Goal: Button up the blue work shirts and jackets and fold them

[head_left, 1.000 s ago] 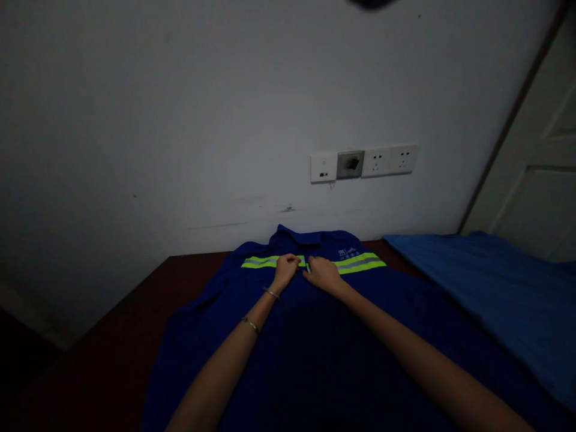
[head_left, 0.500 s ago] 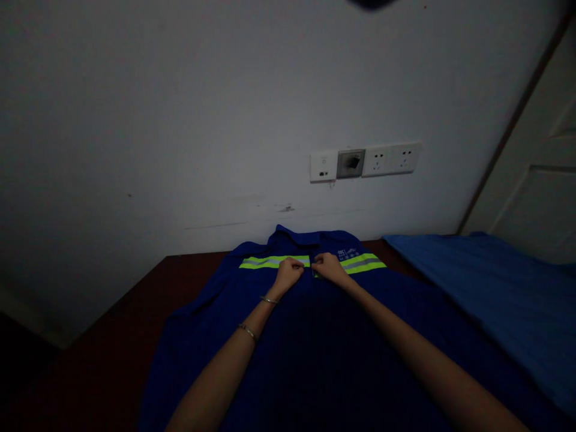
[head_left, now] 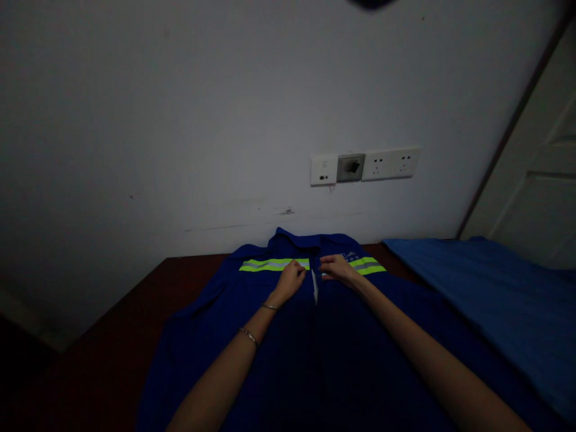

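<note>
A dark blue work jacket [head_left: 216,324] lies front up, its collar toward the wall. A yellow-green and silver reflective stripe [head_left: 265,264] crosses its chest. My left hand [head_left: 288,282] is closed in a pinch on the jacket's front edge, at the stripe's inner end. Across the front opening, my right hand [head_left: 338,269] has its fingertips on the other front edge, near a small printed logo; its grip is partly hidden. Between the hands a narrow white strip [head_left: 315,288] shows in the opening; what it is cannot be made out.
The jacket rests on a dark reddish-brown tabletop [head_left: 121,318] against a pale wall [head_left: 202,120]. Lighter blue cloth [head_left: 486,288] lies at the right. Wall sockets [head_left: 389,164] sit above the jacket, and a panelled door [head_left: 544,198] stands at the far right.
My right hand has moved a little to the right, away from my left hand. The front opening has parted, and the white strip now shows. My left hand has shifted slightly down.
</note>
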A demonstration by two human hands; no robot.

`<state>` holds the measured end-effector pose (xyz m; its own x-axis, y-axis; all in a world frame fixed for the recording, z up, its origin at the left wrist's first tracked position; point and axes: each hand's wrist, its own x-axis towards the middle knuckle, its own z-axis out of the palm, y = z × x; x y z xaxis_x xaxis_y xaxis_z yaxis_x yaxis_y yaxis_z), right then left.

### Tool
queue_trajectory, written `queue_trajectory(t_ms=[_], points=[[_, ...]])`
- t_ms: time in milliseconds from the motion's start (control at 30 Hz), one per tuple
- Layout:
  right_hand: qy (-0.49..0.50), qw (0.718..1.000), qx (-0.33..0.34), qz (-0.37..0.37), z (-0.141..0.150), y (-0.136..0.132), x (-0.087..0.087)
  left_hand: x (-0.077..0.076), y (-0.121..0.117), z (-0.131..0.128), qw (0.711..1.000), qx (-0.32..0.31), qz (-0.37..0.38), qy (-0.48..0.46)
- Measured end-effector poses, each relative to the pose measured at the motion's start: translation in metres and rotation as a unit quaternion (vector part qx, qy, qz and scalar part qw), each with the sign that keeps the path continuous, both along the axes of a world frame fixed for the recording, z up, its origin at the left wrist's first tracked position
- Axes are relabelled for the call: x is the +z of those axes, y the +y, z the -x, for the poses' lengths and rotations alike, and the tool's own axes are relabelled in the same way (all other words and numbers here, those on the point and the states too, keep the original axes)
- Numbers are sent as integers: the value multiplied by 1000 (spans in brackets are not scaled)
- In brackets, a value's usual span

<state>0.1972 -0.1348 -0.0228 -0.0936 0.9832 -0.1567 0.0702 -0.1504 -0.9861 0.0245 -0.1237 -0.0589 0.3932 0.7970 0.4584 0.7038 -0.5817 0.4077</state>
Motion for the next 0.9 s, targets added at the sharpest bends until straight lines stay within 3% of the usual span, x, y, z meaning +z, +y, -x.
queue_trajectory(t_ms=[400, 667, 900], points=[[71, 997, -2, 32, -7, -8, 9, 5, -7, 1, 998, 13, -45, -41], [23, 1000, 0, 11, -16, -1, 15, 4, -6, 0, 993, 22, -35, -107], [-31, 1000, 4, -1, -22, -8, 38, 10, 4, -2, 991, 27, -13, -129]])
